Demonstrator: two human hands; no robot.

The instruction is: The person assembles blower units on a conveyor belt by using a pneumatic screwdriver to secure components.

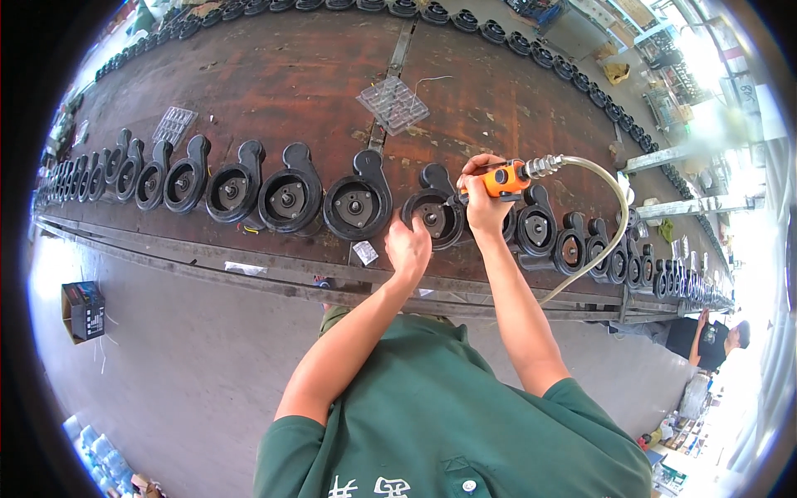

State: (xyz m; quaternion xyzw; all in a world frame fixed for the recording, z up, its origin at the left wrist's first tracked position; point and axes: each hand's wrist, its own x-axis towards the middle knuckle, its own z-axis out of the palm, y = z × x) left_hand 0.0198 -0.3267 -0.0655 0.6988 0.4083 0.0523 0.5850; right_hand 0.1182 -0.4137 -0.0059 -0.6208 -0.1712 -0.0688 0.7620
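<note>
Desk, one: long, brown, worn top, metal edging.
Near row, one: black round housings, each with a rounded arm, lined along the near edge to left and right.
Far row, one: similar black pieces along the opposite edge.
Hose, one: pale, looping from the driver's metal coupling down past the near edge.
Carton, one: dark, on the floor to the left.
Tray, one: clear plastic, with moulded pockets, lying beyond the near row.
Housing, one: in the near row, before the person, arm pointing away; plate inside.
Driver, one: orange and black, nose pointing left over the housing; contact unclear.
Right hand: wrapped around the driver.
Left hand: fingers at the housing's lower left rim; whether they grip anything cannot be told.
Packet, one: small, silvery, near the left hand.
</note>
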